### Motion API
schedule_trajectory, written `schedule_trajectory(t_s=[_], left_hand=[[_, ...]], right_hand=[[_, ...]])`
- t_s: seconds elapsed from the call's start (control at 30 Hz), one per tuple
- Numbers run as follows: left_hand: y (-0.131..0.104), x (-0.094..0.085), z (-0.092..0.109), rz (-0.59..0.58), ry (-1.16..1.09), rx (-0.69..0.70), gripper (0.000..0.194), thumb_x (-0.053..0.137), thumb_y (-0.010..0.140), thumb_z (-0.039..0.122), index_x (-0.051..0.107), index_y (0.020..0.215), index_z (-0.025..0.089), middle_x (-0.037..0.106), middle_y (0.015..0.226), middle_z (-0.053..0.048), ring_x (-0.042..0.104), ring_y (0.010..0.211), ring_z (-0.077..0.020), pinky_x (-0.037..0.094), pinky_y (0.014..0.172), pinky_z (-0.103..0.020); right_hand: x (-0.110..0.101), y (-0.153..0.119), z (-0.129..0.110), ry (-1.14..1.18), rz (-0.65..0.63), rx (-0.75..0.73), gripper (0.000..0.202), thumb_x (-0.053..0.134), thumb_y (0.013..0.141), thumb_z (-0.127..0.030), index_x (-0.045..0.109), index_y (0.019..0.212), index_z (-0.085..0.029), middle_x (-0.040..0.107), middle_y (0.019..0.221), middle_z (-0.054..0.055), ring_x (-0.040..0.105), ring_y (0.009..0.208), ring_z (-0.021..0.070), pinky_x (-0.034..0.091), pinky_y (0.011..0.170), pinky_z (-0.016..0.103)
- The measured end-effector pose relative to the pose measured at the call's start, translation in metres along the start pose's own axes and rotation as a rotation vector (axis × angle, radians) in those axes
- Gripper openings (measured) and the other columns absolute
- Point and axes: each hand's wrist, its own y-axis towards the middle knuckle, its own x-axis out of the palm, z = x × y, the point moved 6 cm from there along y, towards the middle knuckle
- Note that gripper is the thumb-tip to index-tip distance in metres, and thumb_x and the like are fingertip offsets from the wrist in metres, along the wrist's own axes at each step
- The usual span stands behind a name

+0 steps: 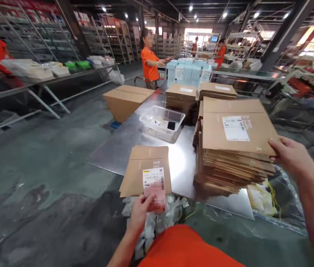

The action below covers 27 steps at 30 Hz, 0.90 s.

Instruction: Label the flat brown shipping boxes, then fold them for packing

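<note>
My left hand [142, 211] pinches the lower end of a printed shipping label [153, 181]. Beneath the label, a few flat cardboard mailers [137, 167] lie at the near edge of the metal table. On the right, my right hand [290, 152] grips the near right corner of the top cardboard mailer [215, 129], its thumb over the edge. That mailer carries a white shipping label [235, 128] and rests on a tall, uneven stack of flat mailers [223, 168].
A white plastic basket [162, 111] with a small black item stands on the metal table [112, 152]. Two more cardboard stacks [180, 97] and light blue boxes [191, 72] are farther back. A large carton [127, 98] stands left of the table. Beyond it is a person [149, 61].
</note>
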Motion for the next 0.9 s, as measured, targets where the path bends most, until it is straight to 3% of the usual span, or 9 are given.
schedule_trajectory(t_s=[0.07, 0.13, 0.23, 0.33, 0.43, 0.57, 0.67, 0.73, 0.9], left_hand=[[-0.008, 0.016, -0.002, -0.023, 0.013, 0.003, 0.041, 0.083, 0.053, 0.049, 0.072, 0.073, 0.015, 0.074, 0.069, -0.004, 0.067, 0.062, -0.0194, 0.055, 0.061, -0.029], [-0.019, 0.03, -0.001, -0.054, 0.018, -0.012, 0.035, 0.082, 0.054, 0.045, 0.071, 0.07, 0.016, 0.072, 0.066, -0.003, 0.066, 0.059, -0.0197, 0.055, 0.058, -0.03], [-0.028, 0.04, -0.003, -0.1, -0.018, -0.057, 0.031, 0.077, 0.057, 0.044, 0.07, 0.072, 0.018, 0.072, 0.067, -0.004, 0.067, 0.058, -0.0223, 0.057, 0.057, -0.035], [-0.027, 0.03, -0.012, -0.071, 0.014, 0.005, 0.027, 0.074, 0.062, 0.04, 0.072, 0.074, 0.016, 0.072, 0.071, -0.005, 0.067, 0.064, -0.0221, 0.057, 0.067, -0.038], [-0.025, 0.005, -0.024, 0.023, 0.141, 0.069, 0.02, 0.07, 0.069, 0.034, 0.071, 0.071, 0.014, 0.073, 0.074, -0.006, 0.066, 0.074, -0.0221, 0.054, 0.076, -0.035], [-0.025, -0.027, -0.023, 0.215, 0.31, 0.165, 0.018, 0.073, 0.071, 0.027, 0.074, 0.084, 0.014, 0.07, 0.12, -0.012, 0.061, 0.115, -0.0291, 0.046, 0.102, -0.039], [-0.023, -0.033, -0.011, 0.283, 0.312, 0.29, 0.048, 0.073, 0.075, 0.027, 0.067, 0.121, 0.015, 0.054, 0.145, -0.014, 0.048, 0.135, -0.0277, 0.035, 0.114, -0.037], [-0.019, -0.028, -0.008, 0.258, 0.277, 0.306, 0.048, 0.067, 0.081, 0.029, 0.064, 0.127, 0.016, 0.062, 0.135, -0.013, 0.056, 0.126, -0.0259, 0.04, 0.11, -0.036], [-0.011, -0.021, -0.017, 0.308, 0.254, 0.292, 0.027, 0.065, 0.079, 0.035, 0.072, 0.097, 0.017, 0.071, 0.094, -0.008, 0.065, 0.089, -0.0224, 0.05, 0.085, -0.033]], right_hand=[[0.004, -0.001, -0.018, -0.147, 0.014, -0.147, 0.049, 0.067, 0.08, -0.065, 0.066, 0.112, -0.029, 0.069, 0.112, 0.012, 0.067, 0.101, 0.038, 0.059, 0.063, 0.047], [0.043, -0.021, -0.055, -0.12, -0.038, -0.289, 0.056, 0.065, 0.081, -0.065, 0.058, 0.129, -0.036, 0.059, 0.135, 0.007, 0.056, 0.123, 0.0408, 0.06, 0.079, 0.053], [0.154, -0.078, -0.114, 0.184, -0.596, -0.437, 0.067, 0.065, 0.082, -0.061, 0.048, 0.141, -0.036, 0.051, 0.145, 0.005, 0.054, 0.127, 0.0348, 0.056, 0.093, 0.054], [0.258, -0.145, -0.141, 0.331, -1.125, -0.444, 0.07, 0.074, 0.069, -0.06, 0.059, 0.127, -0.022, 0.066, 0.124, 0.01, 0.064, 0.108, 0.03, 0.056, 0.086, 0.043], [0.321, -0.183, -0.135, 0.268, -1.311, -0.396, 0.04, 0.065, 0.074, -0.059, 0.068, 0.086, -0.02, 0.07, 0.079, 0.003, 0.063, 0.071, 0.0195, 0.049, 0.063, 0.03], [0.345, -0.195, -0.128, 0.252, -1.226, -0.393, 0.04, 0.053, 0.085, -0.057, 0.063, 0.067, -0.022, 0.063, 0.061, 0.001, 0.052, 0.058, 0.0151, 0.037, 0.055, 0.026], [0.353, -0.205, -0.127, 0.273, -1.181, -0.404, 0.041, 0.048, 0.088, -0.057, 0.064, 0.072, -0.022, 0.063, 0.063, 0.002, 0.053, 0.059, 0.0158, 0.038, 0.057, 0.027], [0.359, -0.213, -0.123, 0.239, -1.154, -0.419, 0.041, 0.046, 0.09, -0.055, 0.062, 0.071, -0.023, 0.063, 0.064, 0.002, 0.054, 0.06, 0.0167, 0.038, 0.058, 0.028], [0.365, -0.225, -0.108, 0.11, -1.042, -0.433, 0.04, 0.042, 0.093, -0.048, 0.052, 0.064, -0.023, 0.059, 0.062, 0.003, 0.052, 0.059, 0.0168, 0.035, 0.057, 0.028]])
